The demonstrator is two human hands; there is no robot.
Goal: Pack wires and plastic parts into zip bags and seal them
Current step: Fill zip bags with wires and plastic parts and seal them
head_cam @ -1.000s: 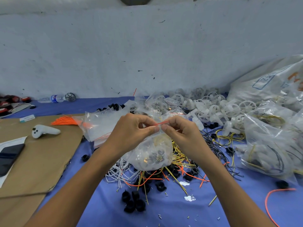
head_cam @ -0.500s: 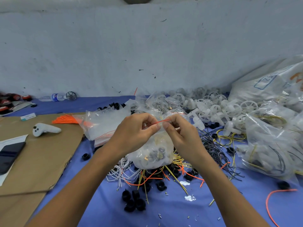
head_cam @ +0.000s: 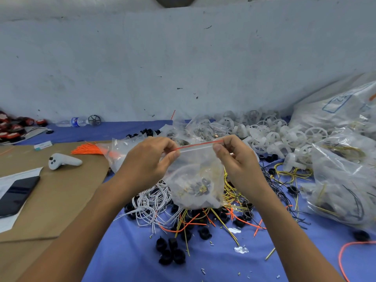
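**Zip bag held at its seal, closure not confirmed**

Your left hand (head_cam: 148, 159) and right hand (head_cam: 238, 161) each pinch one end of the red seal strip (head_cam: 199, 144) on the clear plastic zip bag (head_cam: 195, 176), thumb against forefinger, with the other fingers curled. The strip is pulled taut between them. I judge you hold it this way to line up the two lips so they can be pressed shut. Whether the seal is fully closed along its length cannot be told.

The bag hangs in the air above the pile, clear of the surface. Its load of small metal and dark parts (head_cam: 197, 188) has settled at the bottom, well away from the strip, so nothing should foul the closure.

Below the bag, a blue cloth (head_cam: 203, 265) carries loose white wires (head_cam: 150, 200), yellow and orange wires (head_cam: 230, 200) and black plastic caps (head_cam: 168, 251). White plastic wheels (head_cam: 284, 137) are heaped behind, and filled clear bags (head_cam: 341, 186) lie to your right.

To your left, a brown cardboard sheet (head_cam: 61, 190) holds a white handheld controller (head_cam: 63, 160) and a dark phone (head_cam: 16, 192). A scuffed pale wall (head_cam: 183, 58) closes off the bench at the back.
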